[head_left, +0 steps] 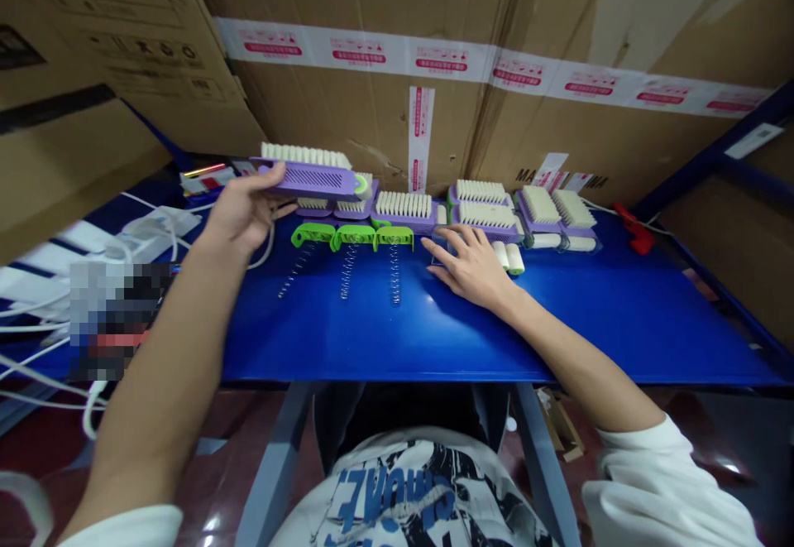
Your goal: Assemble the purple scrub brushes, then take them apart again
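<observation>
My left hand [245, 203] is raised at the left of the table, its fingers closed around the end of a purple brush [310, 179]. That brush has rows of cream bristles facing up and a green-and-white round end. On the blue tabletop lies my right hand [468, 261], palm down with its fingers spread, close to the purple brushes [403, 209] lined up at the back. Something clear shows by its fingertips, too small to name. Between the hands sit three green plastic pieces [353, 237] in a row, with three coil springs [395, 275] lying in front of them.
White rollers [514, 257] lie right of my right hand. A red tool [633, 231] is at the far right. Power strips [149, 232] and white cables crowd the left side. A large cardboard box [360, 108] stands upright behind the blue table [496, 340].
</observation>
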`<act>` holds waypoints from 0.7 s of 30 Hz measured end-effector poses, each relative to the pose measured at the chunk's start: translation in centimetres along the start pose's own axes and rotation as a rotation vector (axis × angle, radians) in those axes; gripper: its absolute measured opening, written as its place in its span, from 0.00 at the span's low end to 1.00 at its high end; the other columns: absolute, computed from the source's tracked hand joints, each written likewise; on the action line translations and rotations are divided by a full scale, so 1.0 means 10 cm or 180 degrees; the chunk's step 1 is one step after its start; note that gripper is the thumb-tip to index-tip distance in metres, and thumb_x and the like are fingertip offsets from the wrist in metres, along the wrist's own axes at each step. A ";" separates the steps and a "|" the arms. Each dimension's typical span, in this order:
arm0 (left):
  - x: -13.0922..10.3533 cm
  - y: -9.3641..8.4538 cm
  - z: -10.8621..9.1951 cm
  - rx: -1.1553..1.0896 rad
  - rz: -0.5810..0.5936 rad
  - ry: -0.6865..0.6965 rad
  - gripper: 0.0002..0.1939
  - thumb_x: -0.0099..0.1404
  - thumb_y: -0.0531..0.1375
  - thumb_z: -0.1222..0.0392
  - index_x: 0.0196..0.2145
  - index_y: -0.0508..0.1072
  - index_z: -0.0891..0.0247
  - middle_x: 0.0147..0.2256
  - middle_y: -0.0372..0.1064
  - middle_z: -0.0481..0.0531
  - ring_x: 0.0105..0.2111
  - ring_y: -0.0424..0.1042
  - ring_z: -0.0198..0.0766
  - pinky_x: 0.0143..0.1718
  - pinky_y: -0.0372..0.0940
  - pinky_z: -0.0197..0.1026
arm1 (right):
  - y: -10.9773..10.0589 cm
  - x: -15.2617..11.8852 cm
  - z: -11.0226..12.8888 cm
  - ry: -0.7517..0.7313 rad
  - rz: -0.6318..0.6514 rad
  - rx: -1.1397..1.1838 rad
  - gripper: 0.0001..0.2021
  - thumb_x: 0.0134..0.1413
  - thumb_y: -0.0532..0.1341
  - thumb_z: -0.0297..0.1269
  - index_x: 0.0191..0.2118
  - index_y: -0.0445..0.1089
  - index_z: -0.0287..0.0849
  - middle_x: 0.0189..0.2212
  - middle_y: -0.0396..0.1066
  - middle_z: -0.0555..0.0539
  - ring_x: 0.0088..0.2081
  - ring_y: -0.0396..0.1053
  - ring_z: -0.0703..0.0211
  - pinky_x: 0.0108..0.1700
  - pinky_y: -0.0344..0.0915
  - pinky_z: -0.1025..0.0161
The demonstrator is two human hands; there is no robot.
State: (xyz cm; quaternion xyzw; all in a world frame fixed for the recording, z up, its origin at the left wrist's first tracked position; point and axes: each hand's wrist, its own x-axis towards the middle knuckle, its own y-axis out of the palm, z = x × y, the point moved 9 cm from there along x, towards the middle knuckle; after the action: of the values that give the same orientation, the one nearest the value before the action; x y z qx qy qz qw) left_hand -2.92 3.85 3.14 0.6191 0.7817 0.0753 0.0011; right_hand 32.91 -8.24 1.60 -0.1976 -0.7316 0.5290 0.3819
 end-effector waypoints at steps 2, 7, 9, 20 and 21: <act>0.09 -0.15 0.00 0.0180 0.0157 -0.0145 0.30 0.51 0.78 0.37 0.43 0.78 0.60 0.36 0.81 0.61 0.53 0.77 0.67 0.68 0.63 0.82 | 0.00 0.02 0.05 -0.0091 -0.0009 0.0053 0.25 0.82 0.56 0.43 0.75 0.73 0.41 0.71 0.73 0.29 0.71 0.68 0.29 0.69 0.68 0.31; 0.08 -0.15 0.03 0.0257 0.0495 -0.0361 0.34 0.49 0.79 0.36 0.45 0.81 0.63 0.36 0.81 0.66 0.52 0.77 0.76 0.58 0.67 0.89 | 0.15 0.07 0.17 -0.0219 0.0072 -0.0004 0.33 0.80 0.60 0.56 0.79 0.69 0.45 0.79 0.62 0.29 0.82 0.54 0.21 0.80 0.54 0.22; 0.04 -0.08 0.06 0.0167 0.0390 -0.0361 0.36 0.47 0.80 0.37 0.45 0.81 0.64 0.36 0.81 0.68 0.53 0.77 0.78 0.55 0.70 0.87 | 0.20 0.08 0.17 -0.0208 0.0111 0.0005 0.34 0.79 0.60 0.58 0.80 0.67 0.47 0.79 0.62 0.29 0.83 0.51 0.21 0.81 0.50 0.19; -0.22 0.16 -0.18 -0.0263 -0.0245 0.0608 0.33 0.42 0.85 0.48 0.42 0.81 0.63 0.41 0.81 0.54 0.48 0.80 0.53 0.58 0.77 0.59 | 0.05 0.09 0.07 0.0038 -0.0195 0.0523 0.34 0.81 0.56 0.58 0.80 0.66 0.45 0.78 0.65 0.32 0.83 0.54 0.28 0.82 0.50 0.22; -0.28 0.25 -0.23 -0.0435 -0.0085 0.0760 0.33 0.43 0.85 0.48 0.43 0.81 0.63 0.40 0.81 0.54 0.48 0.80 0.52 0.57 0.77 0.58 | -0.03 0.08 0.02 0.0116 -0.0399 0.0793 0.34 0.82 0.55 0.57 0.80 0.65 0.43 0.77 0.66 0.31 0.81 0.57 0.31 0.82 0.55 0.26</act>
State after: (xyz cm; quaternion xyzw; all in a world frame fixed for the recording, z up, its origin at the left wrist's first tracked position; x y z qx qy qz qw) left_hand -0.06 1.46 5.42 0.5938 0.7775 0.2014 -0.0487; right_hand 32.34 -7.91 2.17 -0.1121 -0.6640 0.5873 0.4490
